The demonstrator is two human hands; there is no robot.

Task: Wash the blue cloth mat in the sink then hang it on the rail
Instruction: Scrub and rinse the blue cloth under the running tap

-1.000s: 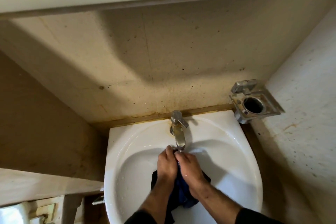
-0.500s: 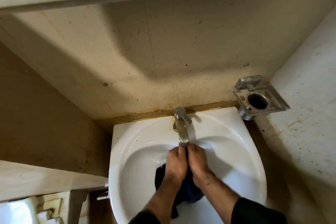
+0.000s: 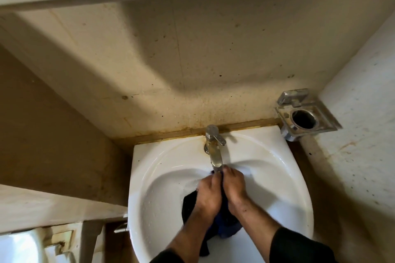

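Blue cloth mat (image 3: 224, 223) bunched, wet, dark; gripped between left hand (image 3: 208, 193) and right hand (image 3: 234, 188), fingers of both curled round folds, hands pressed side by side. Held inside glossy white oval sink (image 3: 149, 198), fingertips just under chrome tap (image 3: 214, 151). Square metal holder (image 3: 305, 116) well right of right hand.

I see a white sink (image 3: 162, 177), glossy, with a rusty brown stain running down from the base of the silver tap (image 3: 214, 147). The cloth mat (image 3: 226, 222) in the bowl is dark blue, almost black where it is bunched and shadowed. Both sleeves (image 3: 299, 245) are black. The wall (image 3: 192, 60) behind is beige, flecked with small dark specks and yellowed along the bottom edge. The holder (image 3: 303, 115) on the right is dull silver metal with a black round opening.
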